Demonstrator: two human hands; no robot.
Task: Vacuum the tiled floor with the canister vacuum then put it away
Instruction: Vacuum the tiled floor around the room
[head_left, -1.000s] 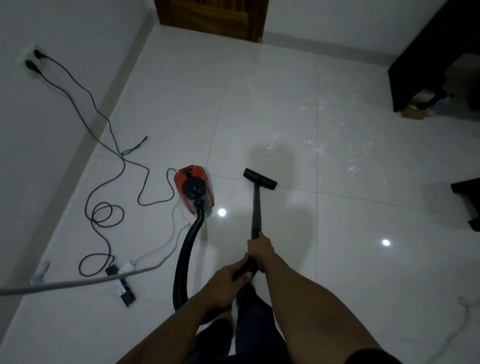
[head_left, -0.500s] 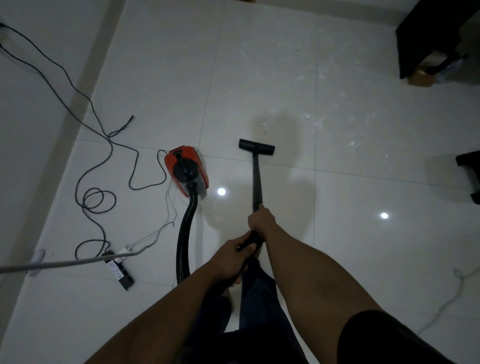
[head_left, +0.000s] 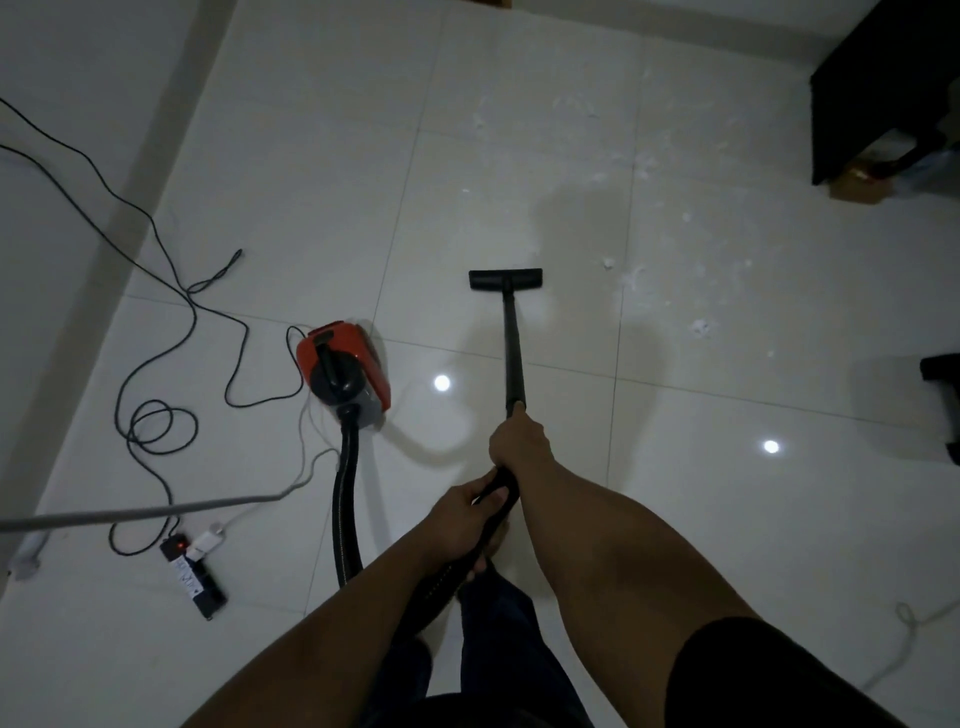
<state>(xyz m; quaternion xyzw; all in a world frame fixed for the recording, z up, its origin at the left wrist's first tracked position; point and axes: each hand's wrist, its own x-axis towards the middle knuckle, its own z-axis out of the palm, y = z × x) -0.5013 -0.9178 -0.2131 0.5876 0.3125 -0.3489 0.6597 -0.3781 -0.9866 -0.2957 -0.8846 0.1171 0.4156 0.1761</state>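
Both hands grip the black wand (head_left: 513, 358): right hand (head_left: 518, 439) wrapped closed round the tube higher up, left hand (head_left: 457, 519) closed on the handle end just behind it, where the ribbed hose (head_left: 347, 519) joins. Floor head (head_left: 505, 279) sits flat on the white tiled floor (head_left: 571, 130), square to the person, just short of the scattered white debris (head_left: 639, 275) that spreads ahead & to the right. Red canister (head_left: 343, 371) rests on the floor left of the wand, near but apart from it, hose curving from its near end back toward the hands. Left of canister: black power cord (head_left: 156, 431) in loose loops & tangles running up toward the wall, plus a power strip (head_left: 193, 574) w/ red light lit and a white plug in it. A grey cable (head_left: 130, 512) stretches across from the left edge. Dark furniture (head_left: 852, 88) at upper right w/ a small box under it; another dark piece (head_left: 943, 369) at right edge. Thin white cord (head_left: 906, 623) lies at lower right.
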